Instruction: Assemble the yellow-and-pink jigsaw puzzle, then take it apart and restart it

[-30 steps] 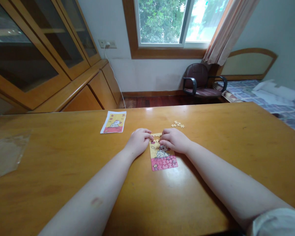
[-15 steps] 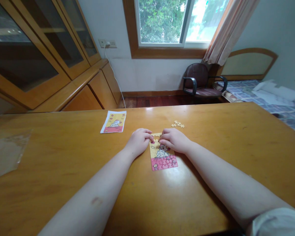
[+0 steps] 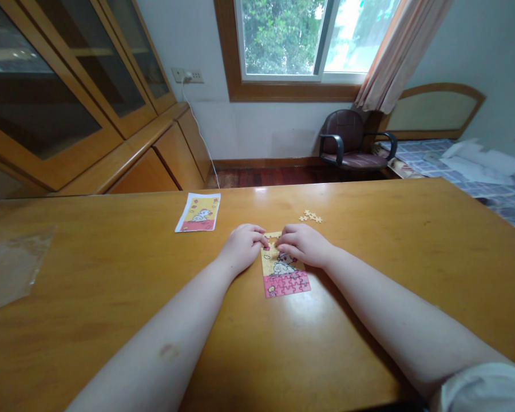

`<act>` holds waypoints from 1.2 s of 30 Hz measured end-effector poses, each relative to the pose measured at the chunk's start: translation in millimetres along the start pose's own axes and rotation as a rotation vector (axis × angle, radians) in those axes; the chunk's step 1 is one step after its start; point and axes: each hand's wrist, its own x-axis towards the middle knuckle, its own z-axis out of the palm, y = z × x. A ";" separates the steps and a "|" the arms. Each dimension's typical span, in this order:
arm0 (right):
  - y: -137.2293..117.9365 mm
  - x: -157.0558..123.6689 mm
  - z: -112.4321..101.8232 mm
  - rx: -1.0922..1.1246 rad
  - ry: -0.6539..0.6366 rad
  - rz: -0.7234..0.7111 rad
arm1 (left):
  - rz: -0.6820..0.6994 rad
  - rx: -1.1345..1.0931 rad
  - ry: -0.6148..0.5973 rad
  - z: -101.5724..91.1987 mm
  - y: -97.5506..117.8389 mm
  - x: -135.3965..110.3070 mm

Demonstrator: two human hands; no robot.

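Observation:
A small yellow-and-pink jigsaw puzzle [image 3: 284, 276] with a cartoon animal lies flat on the wooden table [image 3: 369, 320], mid-table. My left hand [image 3: 242, 245] rests curled at its upper left edge, fingertips touching the top of the puzzle. My right hand [image 3: 304, 244] sits curled over the upper right part, fingers pinched on a small puzzle piece pressed against the picture. Most of the puzzle's top is hidden under both hands. A few loose tan puzzle pieces [image 3: 310, 217] lie just beyond my right hand.
A printed reference card [image 3: 198, 213] with the same picture lies to the far left of the puzzle. A clear plastic bag [image 3: 11, 266] sits at the table's left edge. Beyond the table stand wooden cabinets [image 3: 68, 103], a dark armchair [image 3: 352, 143] and a bed [image 3: 467, 166].
My right fingertips have shifted slightly left over the puzzle's top; otherwise the hands and the puzzle stay in place.

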 end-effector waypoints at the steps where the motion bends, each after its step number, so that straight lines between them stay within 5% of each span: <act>1: -0.1 0.0 0.3 0.005 -0.005 -0.002 | 0.002 0.002 -0.002 0.2 -0.2 0.0; 16: -1.1 -0.4 -6.4 -0.016 -0.042 0.067 | -0.005 -0.010 0.009 -0.4 0.8 -0.1; 21: 6.7 -1.9 -21.4 -0.103 0.030 0.335 | -0.036 -0.022 0.030 -2.0 2.1 0.1; 26: 12.0 -6.3 -41.3 -0.227 -0.229 0.671 | -0.025 -0.043 0.028 -1.8 1.8 -0.2; 30: 2.8 -6.4 -46.6 -0.164 -0.411 0.648 | -0.023 -0.051 0.032 -1.6 2.1 0.0; 36: -8.1 -2.5 -45.7 -0.159 -0.466 0.678 | -0.022 -0.053 0.036 -2.4 2.7 0.0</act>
